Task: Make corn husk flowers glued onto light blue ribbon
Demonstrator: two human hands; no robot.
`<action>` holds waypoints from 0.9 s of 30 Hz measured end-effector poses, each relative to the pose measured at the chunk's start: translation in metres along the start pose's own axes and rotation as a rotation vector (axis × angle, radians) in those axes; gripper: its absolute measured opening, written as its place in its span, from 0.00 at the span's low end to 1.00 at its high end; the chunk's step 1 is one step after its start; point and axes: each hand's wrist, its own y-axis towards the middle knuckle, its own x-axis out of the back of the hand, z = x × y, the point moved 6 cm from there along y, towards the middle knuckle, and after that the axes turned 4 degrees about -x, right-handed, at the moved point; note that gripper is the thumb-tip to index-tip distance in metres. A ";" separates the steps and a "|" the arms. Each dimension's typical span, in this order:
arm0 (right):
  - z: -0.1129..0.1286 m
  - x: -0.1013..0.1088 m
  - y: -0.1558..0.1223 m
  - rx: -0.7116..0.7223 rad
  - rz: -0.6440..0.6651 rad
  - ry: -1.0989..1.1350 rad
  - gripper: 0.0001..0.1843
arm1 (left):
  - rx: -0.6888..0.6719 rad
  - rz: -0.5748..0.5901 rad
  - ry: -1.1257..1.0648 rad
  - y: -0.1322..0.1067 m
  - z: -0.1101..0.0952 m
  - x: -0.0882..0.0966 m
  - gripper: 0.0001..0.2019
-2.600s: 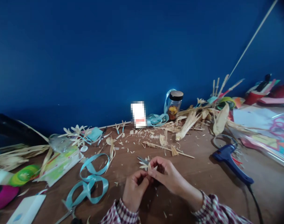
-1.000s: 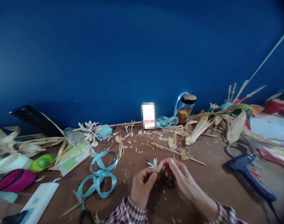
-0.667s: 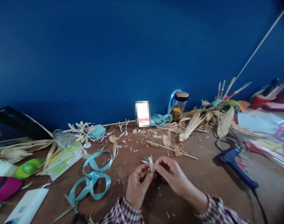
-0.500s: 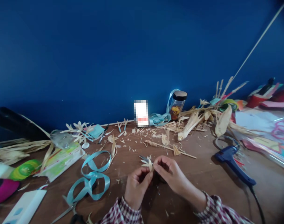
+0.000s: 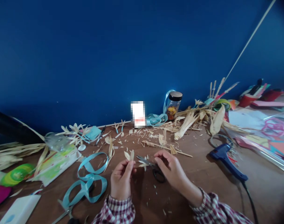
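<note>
My left hand pinches a small pale husk flower piece and holds it up just above the brown table. My right hand hovers to the right of it with curled fingers, its fingertips at the black-handled scissors lying on the table. Small husk petals lie beside the scissor blades. Plaid sleeves cover both wrists.
A blue glue gun with its cord lies at the right. Light blue ribbon loops lie at the left, above a second pair of scissors. A jar, dried husks and husk flowers line the blue wall.
My hands have parted. The left hand has carried the husk piece to the left; the right hand has let go of it and dropped to the scissors, which now show on the table.
</note>
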 end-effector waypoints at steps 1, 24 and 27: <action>0.000 0.000 0.000 0.021 0.009 -0.094 0.08 | 0.008 -0.030 -0.032 0.002 -0.001 0.001 0.17; 0.042 0.025 -0.048 0.159 0.098 -0.558 0.04 | 0.189 0.157 -0.118 -0.004 0.021 -0.015 0.19; 0.029 0.064 -0.063 0.137 0.010 -0.581 0.05 | 0.210 0.135 -0.065 -0.002 0.024 -0.014 0.19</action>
